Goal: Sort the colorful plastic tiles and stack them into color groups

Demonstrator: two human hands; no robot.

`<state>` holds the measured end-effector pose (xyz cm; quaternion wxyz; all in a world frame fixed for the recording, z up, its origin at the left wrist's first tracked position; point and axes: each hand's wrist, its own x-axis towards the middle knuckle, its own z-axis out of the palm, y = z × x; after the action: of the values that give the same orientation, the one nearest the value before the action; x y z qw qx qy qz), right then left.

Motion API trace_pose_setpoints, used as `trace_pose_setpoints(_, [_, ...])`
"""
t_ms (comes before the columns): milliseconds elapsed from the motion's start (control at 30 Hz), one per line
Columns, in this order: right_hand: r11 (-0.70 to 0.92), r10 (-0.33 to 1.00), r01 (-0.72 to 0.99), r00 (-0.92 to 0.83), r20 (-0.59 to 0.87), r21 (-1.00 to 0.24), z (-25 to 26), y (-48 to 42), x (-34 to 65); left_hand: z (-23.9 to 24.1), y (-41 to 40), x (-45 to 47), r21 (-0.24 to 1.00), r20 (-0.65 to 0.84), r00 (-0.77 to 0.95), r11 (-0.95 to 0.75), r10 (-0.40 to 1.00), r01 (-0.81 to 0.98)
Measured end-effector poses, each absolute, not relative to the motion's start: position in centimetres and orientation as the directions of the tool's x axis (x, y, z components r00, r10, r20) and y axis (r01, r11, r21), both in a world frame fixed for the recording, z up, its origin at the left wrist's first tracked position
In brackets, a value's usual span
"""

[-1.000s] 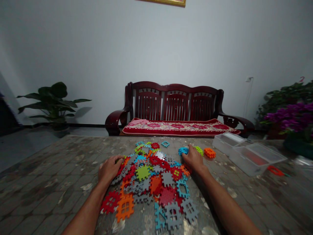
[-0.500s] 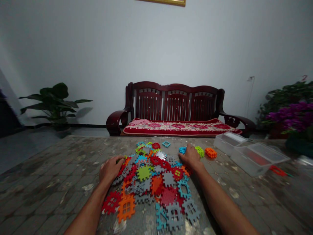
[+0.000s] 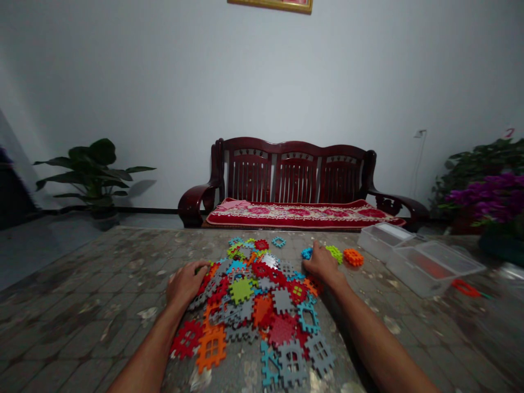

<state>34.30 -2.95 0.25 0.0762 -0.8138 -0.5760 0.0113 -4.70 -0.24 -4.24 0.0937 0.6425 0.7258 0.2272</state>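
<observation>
A heap of flat interlocking plastic tiles, red, orange, grey, blue and green, lies on the table in front of me. My left hand rests on the heap's left edge with its fingers curled over the tiles. My right hand lies at the heap's far right, fingers bent down by a small blue tile stack. Beside it sit a green stack and an orange stack. Whether either hand grips a tile is hidden.
The table has a stone-patterned cover. Two clear plastic boxes stand at the right, with a red object beyond them. A dark wooden bench stands behind the table, a leafy plant at left, purple flowers at right.
My right hand has shifted slightly left and back, covering more of the blue stack. My left hand has stayed on the heap's left edge.
</observation>
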Motion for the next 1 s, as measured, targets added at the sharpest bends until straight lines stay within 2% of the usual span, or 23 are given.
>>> trace_pose_setpoints(267, [-0.352, 0.926, 0.93, 0.362, 0.102, -0.106, 0.2, -2.6, 33.6, -4.2, -0.3, -4.6, 0.46, 0.187, -0.17, 0.067, 0.967, 0.885])
trace_pose_setpoints(467, [-0.327, 0.939, 0.934, 0.339, 0.063, -0.142, 0.3, -3.5, 34.2, -4.3, -0.3, -4.7, 0.449, 0.171, -0.158, 0.066, 0.973, 0.891])
trace_pose_setpoints(733, [-0.283, 0.94, 0.943, 0.309, 0.148, -0.175, -1.6, -3.9, 35.2, -4.3, -0.2, -4.6, 0.451, 0.174, -0.162, 0.067, 0.971, 0.89])
trace_pose_setpoints(1000, [-0.228, 0.939, 0.926, 0.291, 0.183, -0.302, -3.1, -3.8, 35.8, -4.5, -0.1, -4.8, 0.456, 0.197, -0.162, 0.056, 0.967, 0.888])
